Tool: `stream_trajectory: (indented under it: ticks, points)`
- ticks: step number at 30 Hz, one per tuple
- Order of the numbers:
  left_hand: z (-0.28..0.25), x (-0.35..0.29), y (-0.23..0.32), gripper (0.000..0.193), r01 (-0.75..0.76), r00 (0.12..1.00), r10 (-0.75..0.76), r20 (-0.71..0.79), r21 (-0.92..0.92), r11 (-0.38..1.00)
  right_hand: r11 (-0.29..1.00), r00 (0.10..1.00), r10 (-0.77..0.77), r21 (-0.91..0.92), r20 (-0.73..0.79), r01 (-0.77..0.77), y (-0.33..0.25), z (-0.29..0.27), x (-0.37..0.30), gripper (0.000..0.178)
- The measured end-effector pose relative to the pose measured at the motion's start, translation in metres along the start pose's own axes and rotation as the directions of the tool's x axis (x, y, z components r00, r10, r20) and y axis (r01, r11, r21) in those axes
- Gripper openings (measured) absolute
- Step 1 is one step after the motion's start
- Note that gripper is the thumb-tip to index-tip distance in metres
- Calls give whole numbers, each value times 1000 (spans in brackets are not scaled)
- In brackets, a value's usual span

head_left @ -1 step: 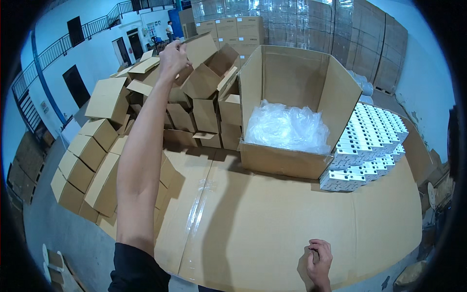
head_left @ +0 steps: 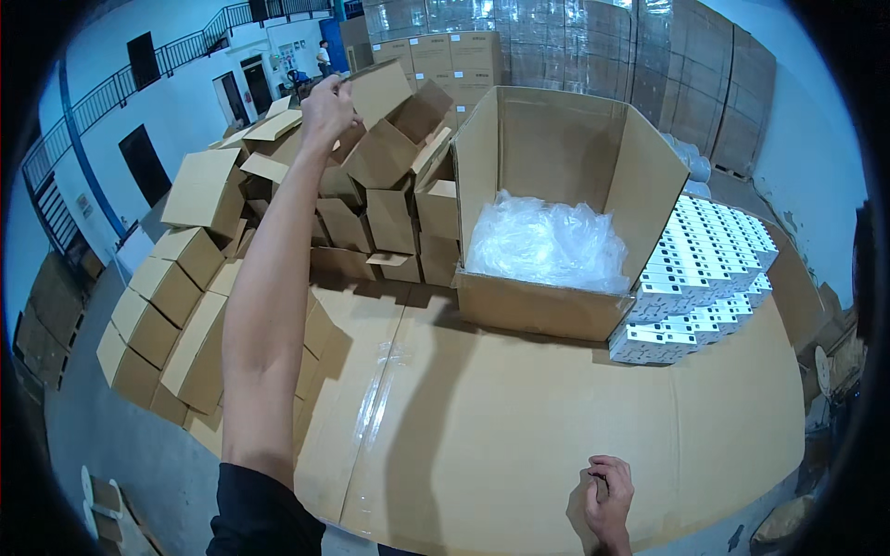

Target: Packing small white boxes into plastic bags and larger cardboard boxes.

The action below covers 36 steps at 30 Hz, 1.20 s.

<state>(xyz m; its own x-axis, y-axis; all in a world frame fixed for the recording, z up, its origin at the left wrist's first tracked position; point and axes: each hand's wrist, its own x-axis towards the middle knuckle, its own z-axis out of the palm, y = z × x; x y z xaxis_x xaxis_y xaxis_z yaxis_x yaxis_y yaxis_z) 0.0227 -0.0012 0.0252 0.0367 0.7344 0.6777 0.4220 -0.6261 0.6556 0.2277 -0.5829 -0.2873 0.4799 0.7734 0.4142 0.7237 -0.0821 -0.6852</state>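
My left arm reaches far forward over a pile of brown cardboard boxes. At its end, my left hand [head_left: 328, 109] is closed on the edge of an open carton [head_left: 380, 93] on top of the pile; the fingertips are partly hidden. Low at the right, my right hand [head_left: 609, 500] hovers or rests just over the cardboard-covered table [head_left: 519, 417], fingers loosely curled, thumb apart, nothing between them. A large open carton [head_left: 538, 306] stands beyond it, with crumpled clear plastic bags [head_left: 547, 246] inside.
Stacked white small boxes [head_left: 709, 255] stand right of the large carton. Closed brown boxes [head_left: 167, 292] are piled at the left. Behind are wrapped pallet stacks [head_left: 575, 46], and a person [head_left: 323, 57] is far off near a railing [head_left: 176, 56].
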Motion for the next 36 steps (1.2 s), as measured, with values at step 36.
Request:
stream_trajectory:
  ticks: [36]
  points:
    - [-127,-427,38,22,223,934,-342,-98,-588,777,703,911,60,631,408,-329,-74,93,95,48]
